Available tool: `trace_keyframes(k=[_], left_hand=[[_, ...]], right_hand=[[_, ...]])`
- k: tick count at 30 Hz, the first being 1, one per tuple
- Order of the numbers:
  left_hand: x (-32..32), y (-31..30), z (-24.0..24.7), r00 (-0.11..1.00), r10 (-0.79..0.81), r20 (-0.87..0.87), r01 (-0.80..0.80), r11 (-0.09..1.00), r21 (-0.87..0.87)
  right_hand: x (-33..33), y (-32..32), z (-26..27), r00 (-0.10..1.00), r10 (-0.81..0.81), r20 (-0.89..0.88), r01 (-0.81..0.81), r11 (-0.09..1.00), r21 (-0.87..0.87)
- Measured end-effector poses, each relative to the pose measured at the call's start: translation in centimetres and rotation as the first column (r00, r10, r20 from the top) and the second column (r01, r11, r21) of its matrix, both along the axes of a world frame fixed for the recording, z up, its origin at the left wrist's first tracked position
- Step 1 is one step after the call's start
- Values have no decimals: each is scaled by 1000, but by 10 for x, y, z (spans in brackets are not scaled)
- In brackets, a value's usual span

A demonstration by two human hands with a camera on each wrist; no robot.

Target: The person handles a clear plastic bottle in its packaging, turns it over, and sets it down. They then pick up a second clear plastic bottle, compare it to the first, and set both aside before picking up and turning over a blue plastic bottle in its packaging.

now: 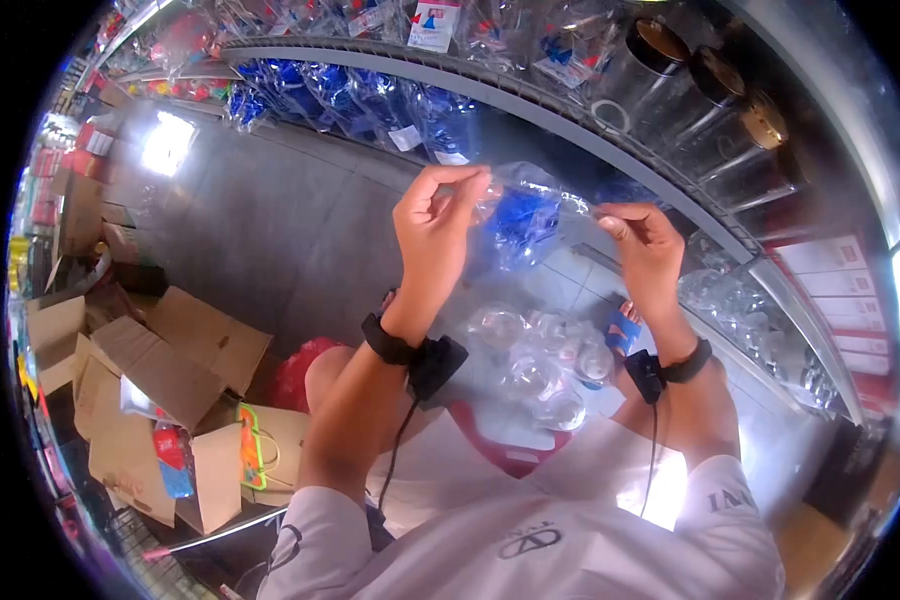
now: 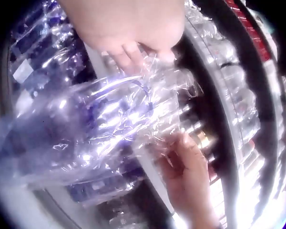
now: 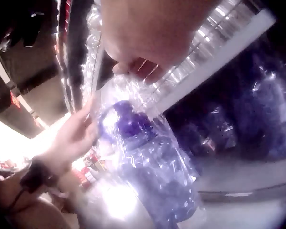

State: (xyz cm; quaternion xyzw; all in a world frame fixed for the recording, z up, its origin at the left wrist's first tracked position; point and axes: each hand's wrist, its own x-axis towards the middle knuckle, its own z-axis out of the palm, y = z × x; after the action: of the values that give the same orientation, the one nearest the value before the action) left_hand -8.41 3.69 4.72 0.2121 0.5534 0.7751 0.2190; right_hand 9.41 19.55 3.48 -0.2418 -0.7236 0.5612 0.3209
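Observation:
Between my two hands hangs a clear plastic bag (image 1: 530, 185) with a blue, see-through, bottle-like container (image 3: 155, 167) in it. My left hand (image 1: 435, 225) pinches one upper corner of the bag between thumb and fingers. At the opposite corner, my right hand (image 1: 650, 255) pinches the film the same way. The bag's top edge is stretched between them. In the left wrist view the blue container (image 2: 109, 119) lies slanted inside the crinkled film, below the left hand (image 2: 133, 28).
Several clear plastic containers (image 1: 540, 365) sit on the floor between my legs. Ahead, a shelf (image 1: 370, 62) holds bagged blue items (image 1: 320, 95) and gold-lidded jars (image 1: 760, 125). At left stand opened cardboard boxes (image 1: 150, 370). White-and-red boxes (image 1: 835, 290) stand on the right.

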Motion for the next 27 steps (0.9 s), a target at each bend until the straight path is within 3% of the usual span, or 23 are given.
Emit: trace_keyframes(k=[3, 6, 8, 13, 16, 19, 22, 25, 27], left_hand=[[-12, -3, -6, 943, 85, -321, -103, 994, -41], [-28, -6, -9, 949, 285, -133, -287, 958, 9], [-33, -10, -9, 957, 267, -112, -265, 964, 36], [-17, -5, -8, 982, 135, -129, -134, 991, 19], [-13, -2, -10, 994, 51, -92, -50, 999, 8], [-13, 1, -12, 998, 35, -61, -35, 999, 1], [-14, 0, -19, 998, 31, -55, -31, 1000, -6], [-13, 3, -25, 996, 37, -76, -40, 998, -39], [-13, 6, -30, 995, 60, -82, -64, 997, -42]], right_hand=[[1, 10, -3, 997, -30, -75, 25, 998, -64], [0, 19, 8, 983, -111, -144, 101, 992, -69], [1, 28, 14, 984, -126, -122, 122, 992, -39], [-9, 10, 0, 981, 186, 62, -185, 983, -12], [-19, -4, -14, 996, 84, 29, -83, 996, -28], [-21, 0, -11, 993, 120, -2, -120, 993, -12], [-16, 9, -4, 974, 134, 181, -125, 990, -61], [-15, 8, -2, 973, 115, 202, -93, 989, -117], [-13, 9, -8, 989, 78, 123, -75, 997, -30]])
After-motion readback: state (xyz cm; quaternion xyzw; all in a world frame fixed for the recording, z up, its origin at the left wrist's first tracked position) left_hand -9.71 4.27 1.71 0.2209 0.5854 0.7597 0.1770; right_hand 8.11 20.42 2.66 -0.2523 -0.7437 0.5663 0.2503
